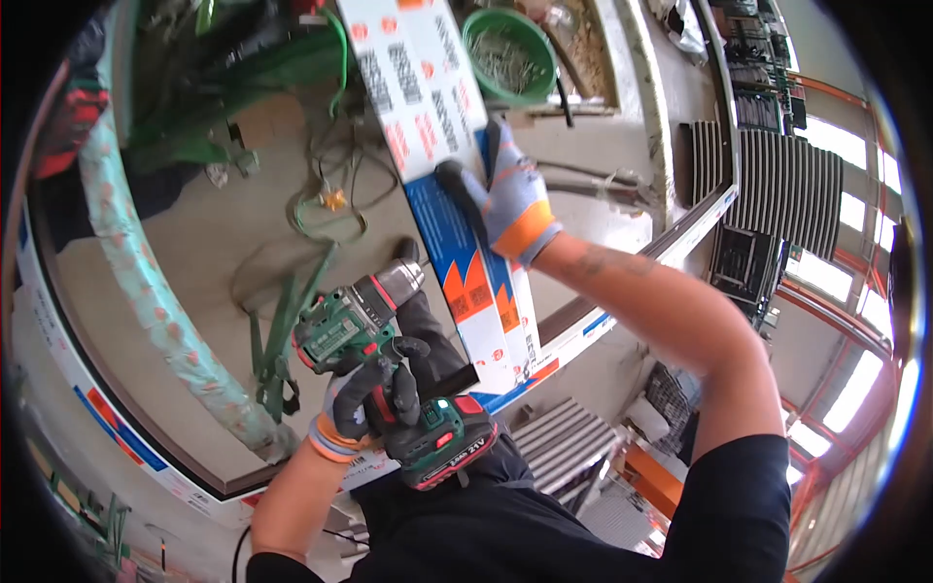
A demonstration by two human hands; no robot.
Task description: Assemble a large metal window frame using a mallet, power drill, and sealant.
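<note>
Landmark: the wrapped bar, running away from your body; all places are read from it. Your left hand curls closed round the handle of the green drill, left of the bar. Trigger finger: cannot tell. Your right hand grips the bar, spread moderately, thumb on its printed face, fingers over its right edge. The chuck sits just beside the bar's left edge; contact is unclear.

Judgement: you steady the bar best with firm, even pressure, your right thumb out of the chuck's line, left wrist straight behind the drill.

Containers: green bowl, right of the bar's far end, holds a loose heap of thin metal pieces, probably screws; count not readable.
</note>
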